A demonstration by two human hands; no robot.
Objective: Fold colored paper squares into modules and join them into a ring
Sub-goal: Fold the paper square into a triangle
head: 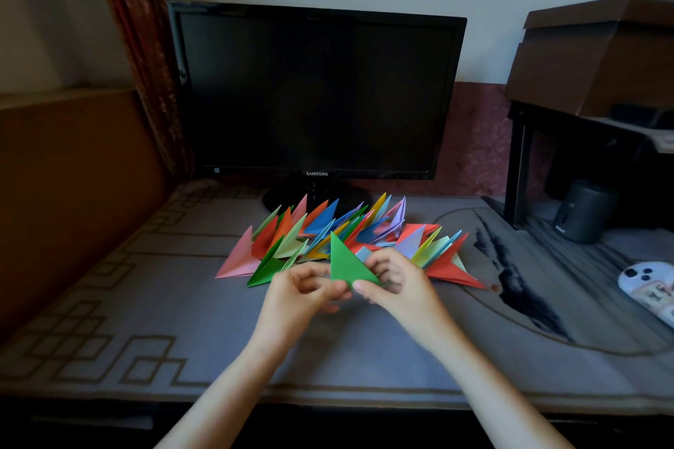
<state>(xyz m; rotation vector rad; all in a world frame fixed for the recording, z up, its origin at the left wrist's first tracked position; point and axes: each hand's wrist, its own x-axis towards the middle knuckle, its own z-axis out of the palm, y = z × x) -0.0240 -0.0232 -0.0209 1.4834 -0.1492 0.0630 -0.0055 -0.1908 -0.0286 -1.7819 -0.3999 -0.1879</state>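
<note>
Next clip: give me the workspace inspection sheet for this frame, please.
Surface: grey patterned desk mat.
Job's things: green module held up; pile of folded modules in many colours on the mat behind it; no ring seen.
Clutter: white game controller at the right edge; dark cylinder beside the stand.
Grippers: left hand and right hand both pinch the green module's lower edge.
Cables: nothing seen.
Surroundings: dark monitor, curtain, brown box on a black stand.

monitor (pixel 313 91): 1 | speaker (pixel 583 211): 1 | cardboard box (pixel 601 58): 1 | held green module (pixel 346 262): 1 | piled modules (pixel 328 226): many, uncountable
</note>
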